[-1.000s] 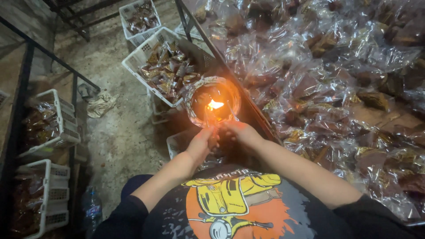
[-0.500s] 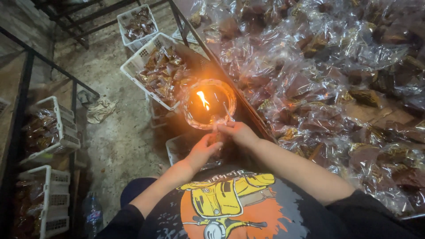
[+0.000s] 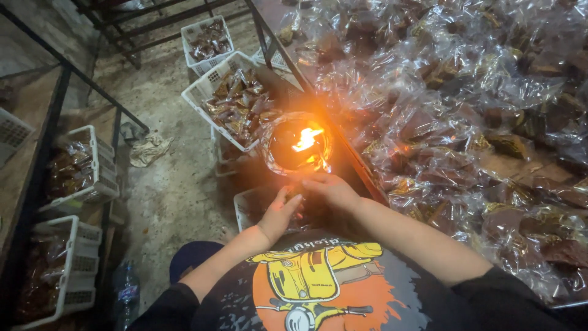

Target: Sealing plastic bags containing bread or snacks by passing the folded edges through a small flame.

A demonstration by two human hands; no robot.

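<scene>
Since half a second ago, I see my left hand [image 3: 278, 216] closing in beside my right hand [image 3: 331, 191]; both pinch the clear bag [image 3: 294, 147] at twelve o'clock over the flame [image 3: 306, 140].

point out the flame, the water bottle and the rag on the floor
flame [image 3: 307, 139], head view, bright core of the fire.
water bottle [image 3: 127, 293], head view, middle of its clear body.
rag [image 3: 149, 149], head view, centre of the crumpled cloth.
</scene>
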